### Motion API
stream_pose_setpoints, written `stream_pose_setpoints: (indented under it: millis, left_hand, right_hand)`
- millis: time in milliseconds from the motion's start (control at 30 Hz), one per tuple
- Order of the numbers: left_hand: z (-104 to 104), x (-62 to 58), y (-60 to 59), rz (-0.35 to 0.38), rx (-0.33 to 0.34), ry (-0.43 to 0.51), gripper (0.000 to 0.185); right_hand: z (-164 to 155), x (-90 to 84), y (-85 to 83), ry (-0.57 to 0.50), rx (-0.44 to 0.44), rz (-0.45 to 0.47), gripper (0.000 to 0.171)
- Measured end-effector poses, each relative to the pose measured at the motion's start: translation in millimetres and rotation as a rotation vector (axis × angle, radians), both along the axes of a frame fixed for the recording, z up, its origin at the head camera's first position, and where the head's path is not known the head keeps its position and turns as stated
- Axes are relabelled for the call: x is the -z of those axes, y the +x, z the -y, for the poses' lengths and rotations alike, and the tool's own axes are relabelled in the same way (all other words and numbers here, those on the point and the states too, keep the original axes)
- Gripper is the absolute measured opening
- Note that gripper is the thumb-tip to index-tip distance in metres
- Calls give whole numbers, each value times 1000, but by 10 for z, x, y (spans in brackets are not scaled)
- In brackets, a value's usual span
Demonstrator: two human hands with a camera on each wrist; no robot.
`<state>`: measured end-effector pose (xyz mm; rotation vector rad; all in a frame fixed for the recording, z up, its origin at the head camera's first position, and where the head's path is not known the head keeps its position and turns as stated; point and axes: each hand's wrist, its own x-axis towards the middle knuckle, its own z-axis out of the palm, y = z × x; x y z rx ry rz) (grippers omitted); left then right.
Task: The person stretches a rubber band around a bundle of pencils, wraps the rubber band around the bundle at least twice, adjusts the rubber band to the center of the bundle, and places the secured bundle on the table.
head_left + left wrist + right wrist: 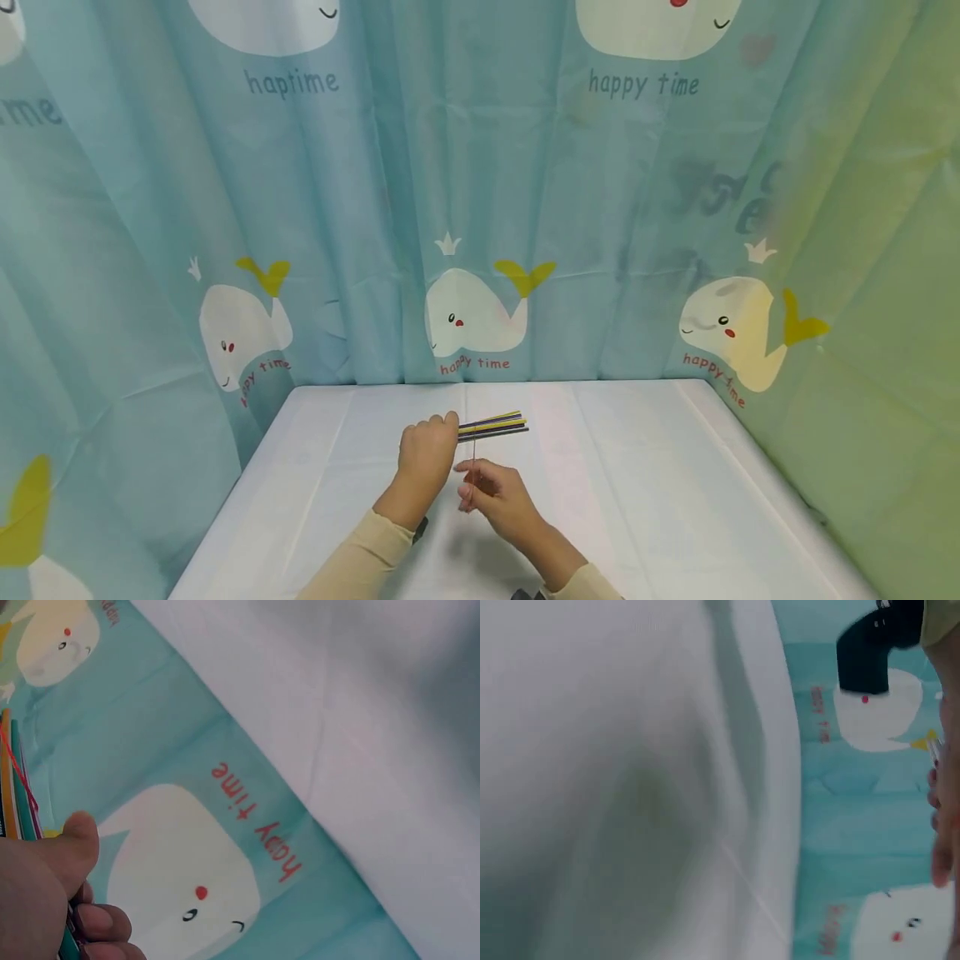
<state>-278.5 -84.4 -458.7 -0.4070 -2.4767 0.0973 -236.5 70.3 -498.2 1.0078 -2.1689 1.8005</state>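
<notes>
My left hand (pixel 429 454) grips a bundle of slim pencils (pixel 495 427), whose black and yellow ends stick out to the right above the table. In the left wrist view, orange and teal pencils (pixel 17 780) rise past the left thumb at the left edge. A thin red string (pixel 474 450) crosses the bundle and hangs down from it. Below and to the right, my right hand (pixel 498 496) holds the string's lower part between thumb and curled fingers. The right wrist view catches only part of a hand at its right edge, beside a black wrist camera (pixel 864 660).
A white-covered table (pixel 637 492) spreads under both hands. Behind it and along both sides hangs a blue-green curtain (pixel 480 183) printed with whales, close to the table's far edge.
</notes>
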Motion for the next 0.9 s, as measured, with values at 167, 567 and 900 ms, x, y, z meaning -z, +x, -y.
stream_pose_setpoints:
  millis: [167, 567, 900]
  left_hand:
    - [10, -10, 5, -18, -17, 39, 30]
    - [58, -108, 1, -207, -8, 199, 28]
    - [151, 1, 51, -323, 166, 191, 24]
  right_hand:
    - [-69, -45, -3, 102, 242, -331, 70]
    - [-20, -321, 67, -245, -19, 399, 75]
    - [-460, -399, -202, -269, -74, 691, 95]
